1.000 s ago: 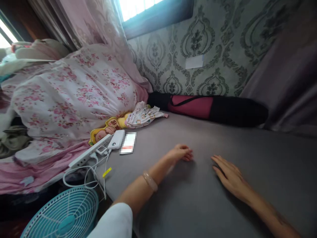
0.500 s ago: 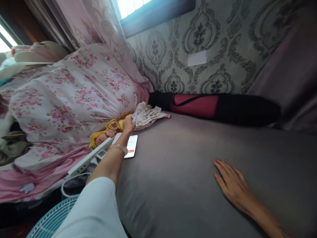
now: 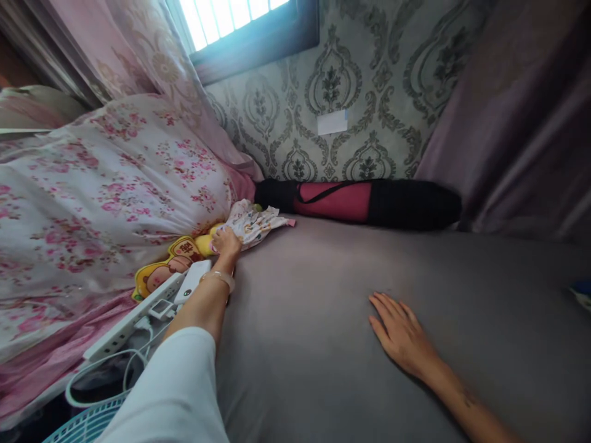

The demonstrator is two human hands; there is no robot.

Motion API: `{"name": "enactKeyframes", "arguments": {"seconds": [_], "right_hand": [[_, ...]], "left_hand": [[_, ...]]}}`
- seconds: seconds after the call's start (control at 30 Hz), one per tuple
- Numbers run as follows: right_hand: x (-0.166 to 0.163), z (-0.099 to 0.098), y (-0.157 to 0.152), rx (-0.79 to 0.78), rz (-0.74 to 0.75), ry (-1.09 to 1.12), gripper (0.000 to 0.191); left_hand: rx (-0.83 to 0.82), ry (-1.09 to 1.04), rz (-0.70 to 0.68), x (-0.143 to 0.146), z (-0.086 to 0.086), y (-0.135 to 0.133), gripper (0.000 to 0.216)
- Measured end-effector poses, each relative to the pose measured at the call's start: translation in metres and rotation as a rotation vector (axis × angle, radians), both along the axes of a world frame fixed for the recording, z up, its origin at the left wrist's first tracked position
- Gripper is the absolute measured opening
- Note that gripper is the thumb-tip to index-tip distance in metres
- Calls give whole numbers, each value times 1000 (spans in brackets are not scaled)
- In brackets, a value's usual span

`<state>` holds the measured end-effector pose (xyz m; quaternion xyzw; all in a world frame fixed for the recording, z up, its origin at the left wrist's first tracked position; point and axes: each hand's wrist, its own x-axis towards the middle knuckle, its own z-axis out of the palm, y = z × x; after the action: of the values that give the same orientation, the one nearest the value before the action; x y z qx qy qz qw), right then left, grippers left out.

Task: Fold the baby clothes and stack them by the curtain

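My left hand [image 3: 226,241] reaches far forward to the bed's left side and closes on a small patterned white cloth [image 3: 255,220] lying by the floral quilt [image 3: 106,191]. A yellow cartoon fan [image 3: 166,266] lies just left of that hand. Under my left wrist sit a white power bank [image 3: 192,280] and a white power strip [image 3: 133,315]. My right hand [image 3: 401,332] lies flat, palm down, fingers spread, on the grey bed sheet [image 3: 332,344].
A rolled red and black mat bag [image 3: 360,203] lies along the patterned wall. A purple curtain [image 3: 517,123] hangs at right. White cables [image 3: 99,375] and a turquoise fan grille [image 3: 85,421] are at the lower left, off the bed's edge.
My left hand moved from the middle of the sheet forward and left to the patterned cloth and closed on it. The phone beside the power bank is now hidden. My right hand stayed flat.
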<state>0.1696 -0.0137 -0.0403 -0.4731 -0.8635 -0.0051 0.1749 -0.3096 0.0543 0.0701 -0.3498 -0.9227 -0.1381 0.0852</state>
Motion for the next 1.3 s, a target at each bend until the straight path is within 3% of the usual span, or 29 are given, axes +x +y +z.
{"name": "enactKeyframes", "arguments": {"seconds": [0.17,0.27,0.4,0.5,0.6,0.8,0.93,1.07,1.2,1.3], "right_hand": [[-1,1,-2,-3,4,15,51],[-1,2,-2,-5,-4,29,50],[-1,1,-1,-16,-6,36,50],[-1,1,-2,-21,-7,43,50],[0,1,-2,-36,-1,47,50],[4,-1,-1,-21,39,116,49],[7,4,0,9,78,307,40],[2,16,-2,-67,104,545,32],[-11,22,-7,-184,27,689,35],[-14,21,-7,-200,-84,726,32]], "left_hand": [[-161,-33,-69,-9,3,-15,35],[-163,5,-109,2,7,-13,34],[45,182,-231,43,26,4,33],[245,136,-346,85,42,15,28],[413,19,-586,130,48,16,20],[486,-328,-829,219,28,-12,10],[413,-570,-981,269,9,-35,6],[401,-772,-1123,307,2,-53,12],[434,-780,-1401,338,3,-74,34],[343,-673,-1586,355,-1,-89,49]]}}
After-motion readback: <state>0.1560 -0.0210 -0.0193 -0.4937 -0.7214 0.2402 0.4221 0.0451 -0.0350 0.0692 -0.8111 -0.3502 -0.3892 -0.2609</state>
